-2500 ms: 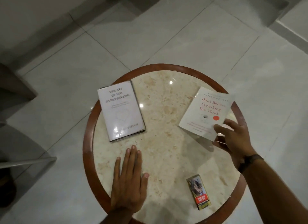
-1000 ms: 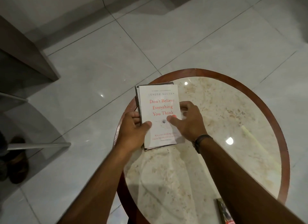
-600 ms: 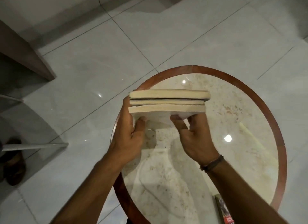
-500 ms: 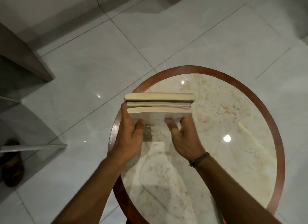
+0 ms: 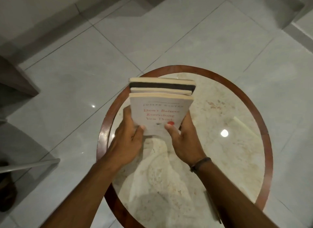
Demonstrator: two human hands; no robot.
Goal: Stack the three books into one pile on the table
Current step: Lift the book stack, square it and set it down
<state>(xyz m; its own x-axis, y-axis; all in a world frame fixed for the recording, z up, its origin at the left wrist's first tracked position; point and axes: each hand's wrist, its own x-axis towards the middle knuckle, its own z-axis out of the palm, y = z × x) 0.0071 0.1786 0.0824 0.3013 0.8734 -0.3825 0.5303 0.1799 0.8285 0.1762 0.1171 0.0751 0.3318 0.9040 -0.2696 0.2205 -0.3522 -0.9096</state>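
I hold a stack of books (image 5: 160,99) tilted up over the left part of the round marble table (image 5: 220,160). The front book is white with red lettering (image 5: 159,114). Behind it sit a dark-covered book (image 5: 162,86) and more cream page edges. My left hand (image 5: 128,139) grips the stack's lower left side, thumb on the cover. My right hand (image 5: 183,139) grips the lower right side, thumb on the cover near a red dot. The stack's bottom edge is hidden by my hands, so I cannot tell whether it touches the table.
The table has a reddish wooden rim (image 5: 264,126). A small dark object (image 5: 214,209) lies at the table's near edge, mostly behind my right forearm. Pale floor tiles surround the table. A dark furniture piece (image 5: 18,78) and a shoe (image 5: 7,192) are at the left.
The stack has tipped back towards me, so the white front cover now shows instead of only the page edges. Both hands still hold it in about the same place.
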